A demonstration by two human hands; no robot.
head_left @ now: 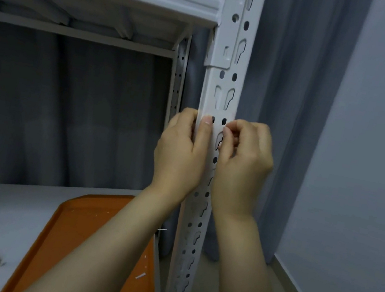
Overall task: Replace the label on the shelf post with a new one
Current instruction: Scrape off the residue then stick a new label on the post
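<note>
Shelf post (pixel 223 95): left hand (pixel 181 154) grips it; orange tray (pixel 85 230) holds white scraps (pixel 140 275).

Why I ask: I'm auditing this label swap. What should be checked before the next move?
1. Left hand steadies the shelf post: ok, it grips the post, thumb on the front.
2. Right hand at the post's right edge: ok, fingers curled there.
3. Label caught between those fingers: cannot tell.
4. New label within reach: cannot tell, none in view.
5. Orange tray below for scraps: ok, white bits lie in it.
</note>
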